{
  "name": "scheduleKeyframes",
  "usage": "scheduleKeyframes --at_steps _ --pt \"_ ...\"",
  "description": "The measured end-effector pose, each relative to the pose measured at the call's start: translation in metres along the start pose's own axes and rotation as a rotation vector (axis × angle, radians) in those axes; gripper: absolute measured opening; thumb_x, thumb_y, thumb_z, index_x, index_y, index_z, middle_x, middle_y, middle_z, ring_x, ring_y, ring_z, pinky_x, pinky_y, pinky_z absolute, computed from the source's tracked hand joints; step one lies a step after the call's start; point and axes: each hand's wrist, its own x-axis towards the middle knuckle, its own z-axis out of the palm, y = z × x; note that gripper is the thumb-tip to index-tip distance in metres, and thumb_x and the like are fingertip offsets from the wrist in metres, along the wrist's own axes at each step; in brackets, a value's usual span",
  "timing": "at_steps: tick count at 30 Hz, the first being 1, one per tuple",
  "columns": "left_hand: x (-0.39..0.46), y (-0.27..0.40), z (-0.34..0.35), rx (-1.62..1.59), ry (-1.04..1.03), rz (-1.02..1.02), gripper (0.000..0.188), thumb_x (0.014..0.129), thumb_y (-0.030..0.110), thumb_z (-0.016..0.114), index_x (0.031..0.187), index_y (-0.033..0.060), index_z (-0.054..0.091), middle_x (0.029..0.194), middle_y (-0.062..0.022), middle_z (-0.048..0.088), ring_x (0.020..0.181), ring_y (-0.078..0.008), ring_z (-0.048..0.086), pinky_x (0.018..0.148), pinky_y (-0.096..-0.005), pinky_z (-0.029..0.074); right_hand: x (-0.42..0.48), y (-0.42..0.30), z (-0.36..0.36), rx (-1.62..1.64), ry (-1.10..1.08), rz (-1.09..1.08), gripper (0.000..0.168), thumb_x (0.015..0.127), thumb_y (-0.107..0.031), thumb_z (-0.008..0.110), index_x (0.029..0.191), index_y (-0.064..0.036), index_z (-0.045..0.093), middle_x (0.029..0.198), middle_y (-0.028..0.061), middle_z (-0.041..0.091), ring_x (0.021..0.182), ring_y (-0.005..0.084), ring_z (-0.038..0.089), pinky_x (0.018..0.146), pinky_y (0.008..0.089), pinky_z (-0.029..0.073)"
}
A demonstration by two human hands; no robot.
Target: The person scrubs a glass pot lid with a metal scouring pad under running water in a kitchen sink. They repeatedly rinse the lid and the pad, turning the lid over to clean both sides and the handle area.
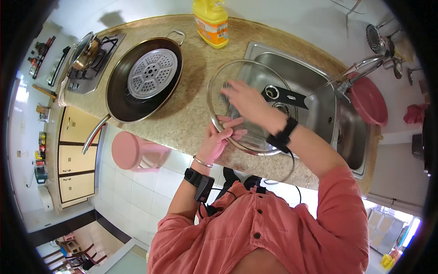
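A large glass pan lid (251, 150) with a metal rim is held tilted over the near left edge of the steel sink (301, 61). My left hand (220, 135) grips its rim at the lower left, with fingers showing through the glass. Over the lid's upper left part is my right hand (244, 102), blurred, with a dark, shiny scrubber-like thing (225, 91) at its fingertips. The lid's black handle piece (285, 97) with a metal ring is at its right side, over the sink. Thin water seems to run from the faucet (368, 65).
Left of the lid, a wok (114, 94) holds a perforated steamer plate (152, 73). A yellow pump jug (212, 25) stands at the wall. A pink basin (368, 99) leans behind the faucet. A lidded pot (85, 56) sits on the hob; a pink stool (126, 150) stands below the counter.
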Motion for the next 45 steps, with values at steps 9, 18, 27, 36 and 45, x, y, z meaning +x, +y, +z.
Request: scheduleKeyframes --at_steps 9,18,27,36,45 --pt "0.005 0.0 -0.007 0.041 -0.016 -0.019 0.03 0.085 -0.006 0.051 0.112 0.0011 0.039 0.123 -0.0243 0.056 0.098 -0.0355 0.064 0.077 -0.0386 0.055 -0.109 0.02 -0.015 -0.025 -0.007 0.061 0.051 0.076 -0.003 0.055 0.126 -0.01 0.05 0.136 0.0153 0.042 0.123 0.0373 0.043 0.095 0.0389 0.047" --pt "0.012 -0.01 -0.023 0.078 0.024 -0.004 0.031 0.084 -0.002 0.058 0.112 0.0 0.045 0.122 -0.0271 0.055 0.099 -0.0398 0.063 0.079 -0.0388 0.055 -0.15 0.027 -0.003 -0.061 0.042 0.096 0.056 0.078 -0.001 0.055 0.132 -0.007 0.043 0.135 0.0219 0.04 0.125 0.0396 0.04 0.095 0.0402 0.047" --pt "0.017 0.001 -0.017 0.14 0.051 0.005 0.033 0.084 -0.001 0.058 0.114 0.0032 0.045 0.127 -0.0291 0.05 0.101 -0.0406 0.062 0.081 -0.0402 0.054 -0.158 0.096 0.021 0.01 0.058 0.546 0.061 0.086 -0.009 0.05 0.14 0.005 0.025 0.134 0.0377 0.031 0.121 0.0501 0.038 0.093 0.0476 0.044" --pt "0.024 -0.008 -0.015 0.151 0.105 0.01 0.033 0.083 -0.001 0.059 0.113 0.0051 0.045 0.129 -0.0294 0.048 0.104 -0.041 0.06 0.082 -0.0398 0.054 -0.159 0.127 0.057 -0.099 -0.017 0.529 0.063 0.087 -0.012 0.051 0.14 0.004 0.022 0.123 0.0363 0.044 0.102 0.0473 0.055 0.084 0.0444 0.05" --pt "0.011 -0.011 -0.013 0.153 0.169 0.116 0.028 0.085 0.0 0.057 0.11 0.0046 0.047 0.127 -0.0284 0.051 0.102 -0.0373 0.062 0.079 -0.0349 0.056 -0.141 0.106 0.009 0.188 -0.309 0.784 0.041 0.087 -0.018 0.051 0.121 0.004 0.042 0.098 0.0295 0.058 0.095 0.0436 0.057 0.081 0.0464 0.048"
